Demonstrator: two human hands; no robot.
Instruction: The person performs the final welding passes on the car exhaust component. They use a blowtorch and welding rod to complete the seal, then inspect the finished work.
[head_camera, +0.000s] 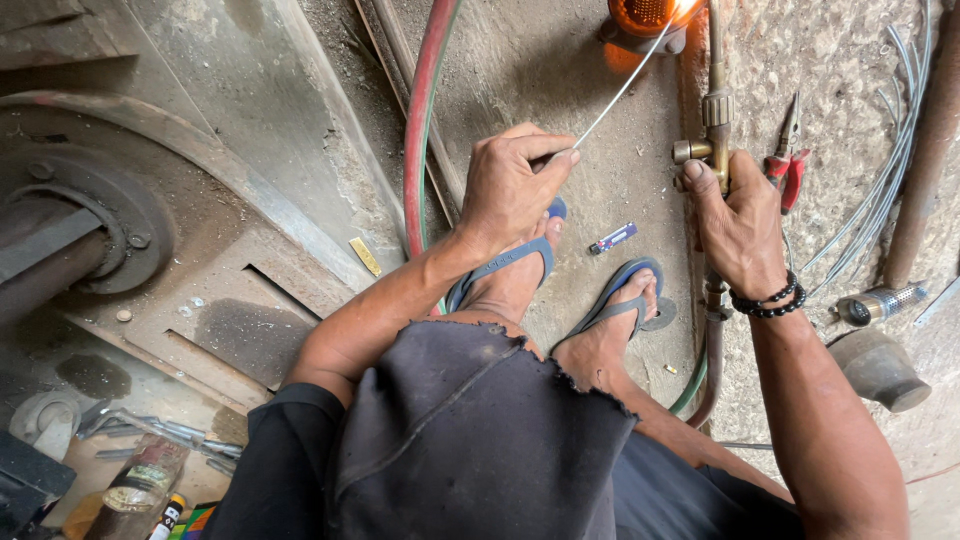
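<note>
— What fills the floor on the left?

— A big grey metal machine base (215, 200) with a round flange (85, 215), dusty and bolted. A red hose (425, 110) runs past it over the concrete floor (560, 70).

— And the person?

— Squatting in blue flip-flops (620, 290). The right hand (740, 225) is wrapped around the brass torch (716, 110), thumb up by its valve, beaded bracelet on the wrist. The torch points up to a glowing orange part (645, 15) at the top edge.

— The other hand?

— The left hand (510, 185) pinches a thin filler rod (625, 85) between thumb and forefinger; the rod slants up and its tip reaches that glow, beside the torch tip.

— Smaller things?

— Red-handled pliers (787, 155) lie just right of the torch, a bundle of spare rods (885, 160) beyond them, and a small lighter (612, 238) sits between the hands.
</note>
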